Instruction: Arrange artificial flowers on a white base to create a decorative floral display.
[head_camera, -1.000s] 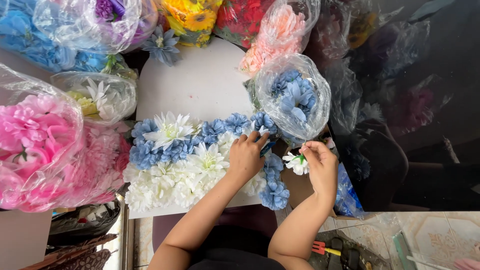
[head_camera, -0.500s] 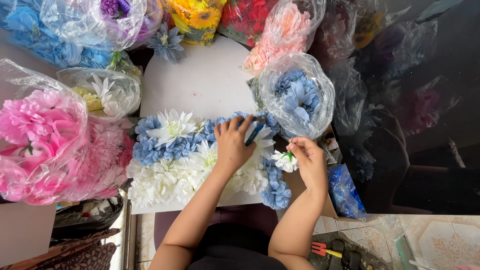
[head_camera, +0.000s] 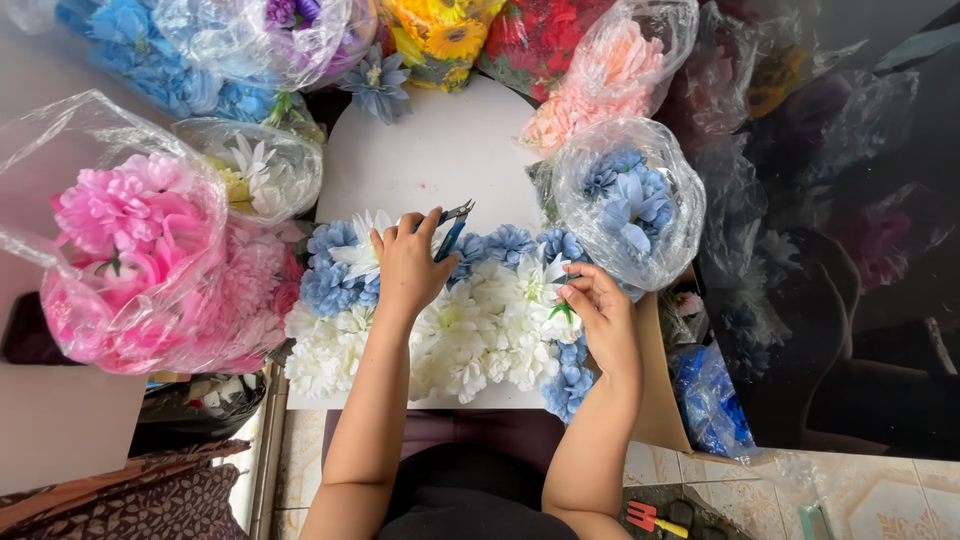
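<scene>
- two hands over the flower board (head_camera: 440, 160): left hand (head_camera: 405, 268) gripped blue-handled cutters (head_camera: 452, 228); right hand (head_camera: 603, 318) pinched a white flower (head_camera: 553, 310) by its green stem base, at the arrangement's right edge.
- flower looked light, soft, crushable; best held at the stem.
- cutters rigid, held by the handles.
- clear bags around: blue blooms (head_camera: 628, 200) right, pink blooms (head_camera: 130, 260) left.
</scene>
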